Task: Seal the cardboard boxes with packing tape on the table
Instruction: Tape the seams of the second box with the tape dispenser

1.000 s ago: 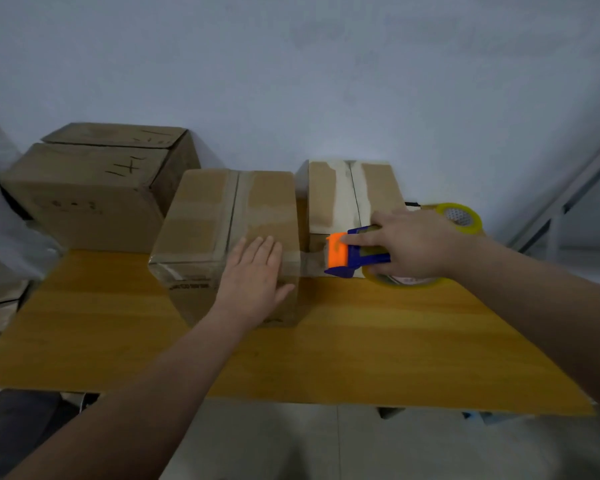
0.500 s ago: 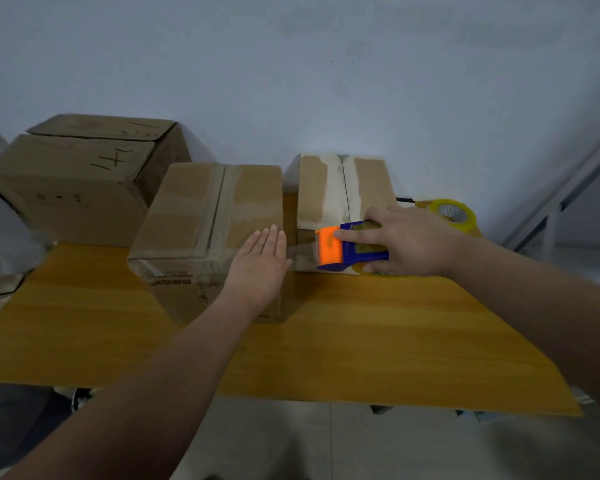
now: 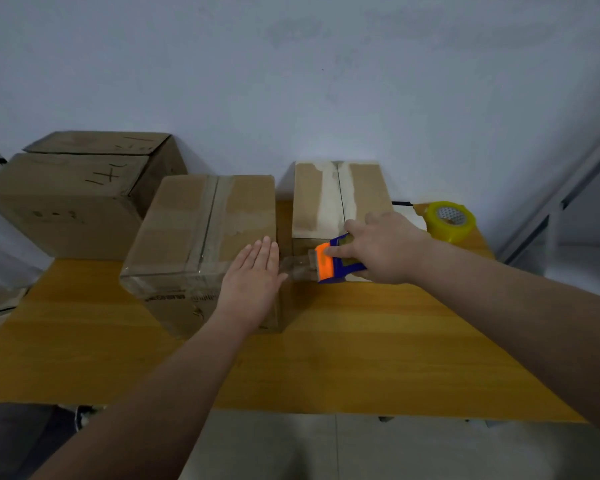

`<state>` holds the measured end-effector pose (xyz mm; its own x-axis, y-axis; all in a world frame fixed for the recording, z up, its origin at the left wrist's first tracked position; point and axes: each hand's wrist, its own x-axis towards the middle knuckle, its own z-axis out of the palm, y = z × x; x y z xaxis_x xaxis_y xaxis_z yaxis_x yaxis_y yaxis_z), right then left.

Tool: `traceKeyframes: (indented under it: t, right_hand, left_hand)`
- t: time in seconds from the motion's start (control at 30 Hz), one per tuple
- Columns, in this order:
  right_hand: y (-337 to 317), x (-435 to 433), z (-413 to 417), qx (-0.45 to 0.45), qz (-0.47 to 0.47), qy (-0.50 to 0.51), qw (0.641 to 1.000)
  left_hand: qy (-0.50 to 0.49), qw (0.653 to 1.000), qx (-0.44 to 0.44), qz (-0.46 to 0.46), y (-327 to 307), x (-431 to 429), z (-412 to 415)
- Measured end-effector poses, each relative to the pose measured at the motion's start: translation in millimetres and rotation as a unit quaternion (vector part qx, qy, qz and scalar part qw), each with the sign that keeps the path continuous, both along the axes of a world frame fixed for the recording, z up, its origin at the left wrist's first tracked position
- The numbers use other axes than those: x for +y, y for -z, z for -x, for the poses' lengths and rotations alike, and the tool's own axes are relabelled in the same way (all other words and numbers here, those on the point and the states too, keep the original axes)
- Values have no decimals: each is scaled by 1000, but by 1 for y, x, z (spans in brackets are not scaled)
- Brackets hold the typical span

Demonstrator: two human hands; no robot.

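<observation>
On the wooden table [image 3: 378, 358] I saw 2 cardboard boxes side by side, with a narrow gap between them. I had the left hand [image 3: 253, 282] spread flat, fingers straight and together, palm pressed on the near right corner of the left box [image 3: 187, 237]; it gripped nothing. That box carried a strip of clear tape along its centre seam and another across its near top edge.

I had the right hand [image 3: 385, 251] closed around the tape dispenser [image 3: 336, 263], a blue body with an orange front plate, the index finger laid over the orange part. The dispenser sat just to the right of the left hand, in front of the near face of the right box [image 3: 336, 199], low by the table. A short length of clear packing tape [image 3: 297, 268] stretched between the dispenser and the right side of the left box, passing close by the left hand's fingertips. I could not tell whether the dispenser touched the right box.

The right box showed a pale band down its top seam. Beyond the right hand, near the table's far right corner, lay a yellow tape roll [image 3: 449, 221], well apart from both boxes. A larger carton [image 3: 66, 202] with scrawled marks stood behind the table's left end.
</observation>
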<state>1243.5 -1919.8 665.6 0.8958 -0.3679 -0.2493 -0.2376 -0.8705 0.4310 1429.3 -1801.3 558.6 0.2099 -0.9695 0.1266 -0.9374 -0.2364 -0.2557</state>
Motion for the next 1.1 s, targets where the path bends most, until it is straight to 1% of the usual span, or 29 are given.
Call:
traceKeyframes:
  t: [0.07,0.2,0.4,0.67,0.73,0.8,0.83,0.87,0.9,0.93,0.97,1.0,1.03,1.07,1.1]
  right_hand:
    - [0,6,-7,29,7,7,1000]
    - [8,26,-35,83,-14,61,995]
    - [11,39,-80,128,-42,135,982]
    - [11,34,-99,166,-56,178,968]
    - [16,33,-95,177,-42,177,967]
    - [29,30,-77,191,-9,161,968]
    - [40,26,-63,187,-4,157,970]
    - [52,19,-46,162,-27,171,971]
    - [63,11,-28,110,-83,205,969]
    - [74,3,-11,34,-171,257,950]
    - [84,-3,3,-53,-275,314,907]
    - [95,-8,15,-135,-365,358,849]
    - [104,-10,23,-200,-429,384,793]
    - [114,-9,27,-246,-470,402,746]
    - [123,-8,29,-276,-497,418,708]
  left_hand:
    - [4,1000,-4,1,1,2,0]
    - [16,1000,-12,2,1,4,-1]
    - [26,1000,-5,6,-1,5,-1]
    - [22,1000,1,-2,-1,5,1]
    - [18,1000,8,-3,-1,5,0]
    - [14,1000,21,-6,-3,5,-1]
    - [12,1000,28,-9,-3,5,0]
    - [10,999,32,-9,-3,4,0]
    - [6,999,36,-8,-3,4,0]
    - [2,999,38,-6,-3,3,1]
    - [-2,999,40,-3,-3,3,1]
    - [-3,999,40,0,-2,3,1]
    - [-4,999,40,1,-2,3,2]
    - [-5,999,42,0,-2,3,3]
    - [-8,999,46,0,-2,3,3]
